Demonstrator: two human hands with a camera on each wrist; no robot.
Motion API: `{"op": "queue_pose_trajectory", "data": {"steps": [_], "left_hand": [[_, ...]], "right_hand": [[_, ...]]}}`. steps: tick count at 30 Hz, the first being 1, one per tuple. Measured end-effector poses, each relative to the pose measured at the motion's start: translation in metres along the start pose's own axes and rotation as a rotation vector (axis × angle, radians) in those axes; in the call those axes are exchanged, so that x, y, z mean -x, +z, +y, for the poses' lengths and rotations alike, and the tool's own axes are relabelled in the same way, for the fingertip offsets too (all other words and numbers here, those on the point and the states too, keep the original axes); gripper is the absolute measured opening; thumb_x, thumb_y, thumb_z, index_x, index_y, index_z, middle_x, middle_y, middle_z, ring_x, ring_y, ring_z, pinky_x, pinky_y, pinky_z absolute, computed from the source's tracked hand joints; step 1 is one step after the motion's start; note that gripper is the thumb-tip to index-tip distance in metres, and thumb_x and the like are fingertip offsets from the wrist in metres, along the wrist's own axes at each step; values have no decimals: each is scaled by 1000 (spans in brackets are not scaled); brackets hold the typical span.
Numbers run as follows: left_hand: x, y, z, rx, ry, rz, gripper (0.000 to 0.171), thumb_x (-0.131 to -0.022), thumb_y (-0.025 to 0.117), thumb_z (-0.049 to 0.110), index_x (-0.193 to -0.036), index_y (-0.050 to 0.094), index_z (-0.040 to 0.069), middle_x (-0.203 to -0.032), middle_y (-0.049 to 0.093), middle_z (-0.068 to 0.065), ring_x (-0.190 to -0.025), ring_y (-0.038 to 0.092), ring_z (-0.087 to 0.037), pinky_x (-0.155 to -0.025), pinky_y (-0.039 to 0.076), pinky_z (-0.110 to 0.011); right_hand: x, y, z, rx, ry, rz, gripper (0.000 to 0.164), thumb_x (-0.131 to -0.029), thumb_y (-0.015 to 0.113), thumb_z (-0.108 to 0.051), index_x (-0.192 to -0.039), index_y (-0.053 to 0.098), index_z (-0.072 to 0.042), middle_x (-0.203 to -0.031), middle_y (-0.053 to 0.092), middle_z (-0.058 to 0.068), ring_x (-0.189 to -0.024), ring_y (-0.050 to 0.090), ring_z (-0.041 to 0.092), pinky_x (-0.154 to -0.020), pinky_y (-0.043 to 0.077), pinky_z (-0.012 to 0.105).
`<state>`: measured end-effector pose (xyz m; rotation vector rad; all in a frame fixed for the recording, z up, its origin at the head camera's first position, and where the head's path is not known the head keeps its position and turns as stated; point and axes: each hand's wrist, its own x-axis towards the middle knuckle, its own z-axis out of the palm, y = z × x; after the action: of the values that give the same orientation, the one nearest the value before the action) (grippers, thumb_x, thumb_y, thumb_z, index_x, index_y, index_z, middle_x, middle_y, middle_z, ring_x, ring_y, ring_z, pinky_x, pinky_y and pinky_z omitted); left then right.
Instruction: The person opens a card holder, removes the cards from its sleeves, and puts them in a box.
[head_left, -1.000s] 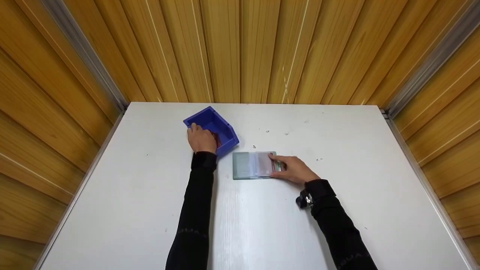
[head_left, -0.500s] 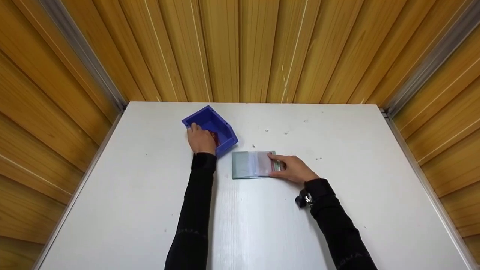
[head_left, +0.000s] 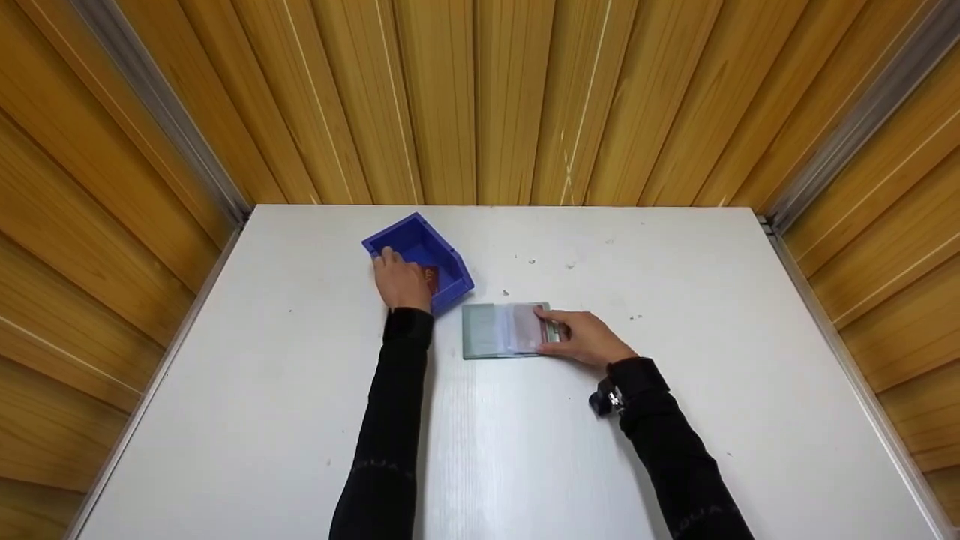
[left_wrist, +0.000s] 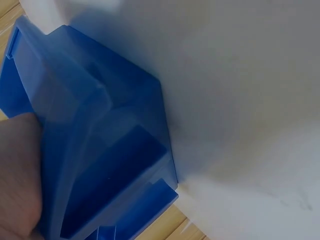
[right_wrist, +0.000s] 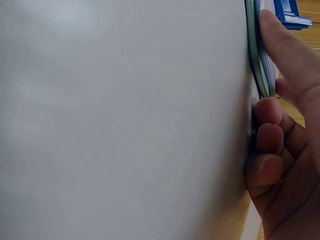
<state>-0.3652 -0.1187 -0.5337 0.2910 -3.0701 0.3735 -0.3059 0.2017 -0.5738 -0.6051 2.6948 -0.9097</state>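
A blue plastic bin [head_left: 442,262] stands at the back of the table, left of centre. My left hand [head_left: 403,281] reaches over its near-left wall; its fingertips are partly out of sight, and what they hold is hidden. Beside that hand, a dark red card or booklet [head_left: 430,278] lies inside the bin. To the right, an open card holder [head_left: 480,330] with a pale green cover and clear plastic sleeves lies flat. My right hand [head_left: 592,339] pinches its right end between thumb and finger; in the right wrist view, the other fingers curl below the stacked edges [right_wrist: 260,60].
The white table [head_left: 247,420] is bounded at the back and sides by wood-patterned panels [head_left: 510,105]. Small scuff marks dot its surface behind and right of the card holder. A small dark device [head_left: 604,397] is strapped at the right wrist.
More of the dark red item in the bin shows now beside my left hand. Both hands stay almost in place, and the card holder keeps its position under the right hand.
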Motion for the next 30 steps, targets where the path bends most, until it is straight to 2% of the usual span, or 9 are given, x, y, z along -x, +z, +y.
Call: {"op": "queue_pose_trajectory", "data": {"steps": [9, 13, 15, 18, 21, 23, 26, 28, 30], "left_hand": [[1, -1, -2, 9, 5, 2, 38, -106, 44, 23, -132, 71, 15, -144, 60, -14, -143, 39, -30, -115, 29, -46], [3, 1, -3, 51, 14, 49, 36, -104, 48, 23, -125, 74, 12, -136, 63, -15, -138, 43, -31, -112, 31, -46], [4, 2, -4, 117, 4, 109, 33, -103, 51, 22, -119, 76, 9, -129, 66, -16, -133, 46, -31, -109, 33, -45], [6, 4, -6, 243, -18, 238, 29, -100, 58, 21, -115, 76, 3, -119, 68, -17, -124, 52, -33, -101, 38, -45], [11, 3, -7, 332, -33, 369, 31, -98, 64, 25, -117, 73, 3, -116, 67, -17, -116, 56, -33, -95, 43, -44], [15, 2, -6, 384, -19, 452, 31, -99, 65, 28, -118, 71, 4, -115, 66, -15, -113, 57, -33, -92, 44, -45], [23, -1, 0, 494, 78, 597, 24, -100, 65, 29, -110, 69, 7, -106, 65, -12, -102, 58, -32, -85, 45, -44], [31, -3, 7, 553, 202, 695, 18, -99, 67, 27, -102, 67, 9, -97, 63, -9, -93, 58, -29, -79, 45, -42], [39, -6, 16, 588, 365, 767, 13, -96, 69, 23, -95, 65, 11, -91, 62, -6, -86, 59, -26, -74, 46, -40]], "right_hand": [[-1, 0, 0, 8, -17, 8, 77, -86, 83, -45, -153, 52, -22, -124, 67, 15, -92, 51, 20, -85, 42, 34], [0, 1, 2, 4, -10, 8, 77, -86, 82, -45, -153, 52, -23, -119, 67, 15, -91, 51, 19, -83, 41, 33], [0, 2, 3, -6, -9, 5, 76, -86, 82, -46, -152, 52, -25, -114, 67, 14, -88, 50, 18, -80, 40, 32], [-1, 3, 4, -6, -26, 6, 73, -85, 83, -45, -150, 55, -27, -103, 68, 9, -82, 51, 15, -76, 40, 28], [-2, 4, 4, -20, -39, 4, 67, -85, 83, -43, -147, 59, -29, -81, 57, 2, -73, 48, 13, -68, 38, 26], [-2, 4, 5, -42, -47, 13, 61, -85, 84, -40, -141, 64, -28, -78, 55, -2, -72, 47, 12, -67, 37, 25], [-1, 5, 7, -93, -44, 37, 52, -82, 87, -36, -131, 73, -26, -87, 66, -3, -76, 47, 11, -69, 35, 24], [0, 6, 9, -126, -43, 59, 46, -80, 89, -33, -123, 77, -23, -96, 72, -1, -78, 48, 12, -70, 35, 24], [1, 6, 10, -141, -46, 80, 44, -78, 91, -31, -119, 79, -21, -99, 73, 0, -79, 48, 13, -70, 36, 24]]}}
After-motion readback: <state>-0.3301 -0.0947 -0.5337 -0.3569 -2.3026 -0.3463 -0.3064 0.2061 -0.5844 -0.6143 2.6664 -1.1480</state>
